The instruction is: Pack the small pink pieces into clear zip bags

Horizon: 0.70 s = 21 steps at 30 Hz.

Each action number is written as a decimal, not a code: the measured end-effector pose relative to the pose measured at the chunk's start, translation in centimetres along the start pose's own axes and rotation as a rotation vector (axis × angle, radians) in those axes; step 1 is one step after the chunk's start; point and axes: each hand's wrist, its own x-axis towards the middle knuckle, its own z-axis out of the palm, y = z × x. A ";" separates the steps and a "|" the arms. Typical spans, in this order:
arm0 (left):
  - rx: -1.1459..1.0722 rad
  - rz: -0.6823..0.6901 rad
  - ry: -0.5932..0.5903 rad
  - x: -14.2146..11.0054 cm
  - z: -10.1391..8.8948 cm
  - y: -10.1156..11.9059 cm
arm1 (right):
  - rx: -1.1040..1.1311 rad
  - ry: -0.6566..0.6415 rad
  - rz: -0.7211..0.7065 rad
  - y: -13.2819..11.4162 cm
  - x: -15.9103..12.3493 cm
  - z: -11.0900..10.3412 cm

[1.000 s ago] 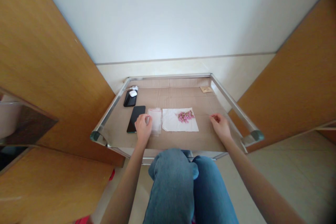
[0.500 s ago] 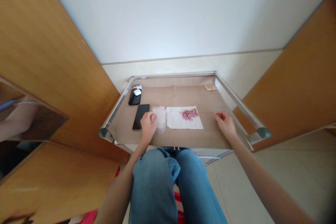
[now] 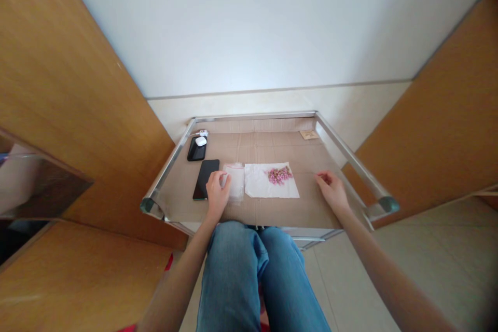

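A small clear plastic bag (image 3: pixel 236 185) with a red strip at its top lies on the cardboard-lined cart top (image 3: pixel 264 207). My left hand (image 3: pixel 216 190) rests on the bag's left edge, fingers curled against it. Right of the bag lies a white sheet (image 3: pixel 268 188) carrying a heap of small pink pieces (image 3: pixel 278 175). My right hand (image 3: pixel 331 190) lies on the cardboard further right, fingers loosely bent, holding nothing.
A black phone (image 3: pixel 206 179) lies just left of my left hand. Behind it sit a second dark phone (image 3: pixel 196 150) with a white earbud case (image 3: pixel 201 141). A metal rail (image 3: pixel 350 158) rims the cart. Wooden panels (image 3: pixel 78 129) flank both sides; my knees are below.
The view shifted slightly; my hands and the items on the cart kept their places.
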 end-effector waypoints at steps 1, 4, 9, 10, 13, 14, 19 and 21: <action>0.002 -0.003 0.003 0.0 0.0 0.0 | 0.003 -0.005 -0.006 -0.1 0.0 0.0; 0.007 -0.024 0.009 0.0 0.0 0.0 | 0.013 -0.015 -0.008 -0.3 -0.1 -0.1; 0.011 -0.035 0.003 0.1 0.0 0.1 | 0.028 -0.026 0.017 -0.2 -0.2 -0.1; 0.010 -0.035 0.004 0.1 0.1 0.1 | 0.026 -0.029 0.021 -0.2 -0.2 -0.1; 0.013 -0.036 0.014 0.0 0.1 0.0 | 0.015 -0.032 0.013 0.0 -0.2 -0.1; 0.020 -0.036 0.018 0.0 0.1 0.0 | 0.013 -0.033 0.009 0.0 -0.2 -0.1; 0.072 -0.037 0.018 -0.1 0.1 0.2 | -0.008 -0.054 0.016 0.1 -0.3 0.0; 0.093 -0.046 0.018 -0.1 0.1 0.3 | -0.022 -0.054 0.012 0.1 -0.3 -0.1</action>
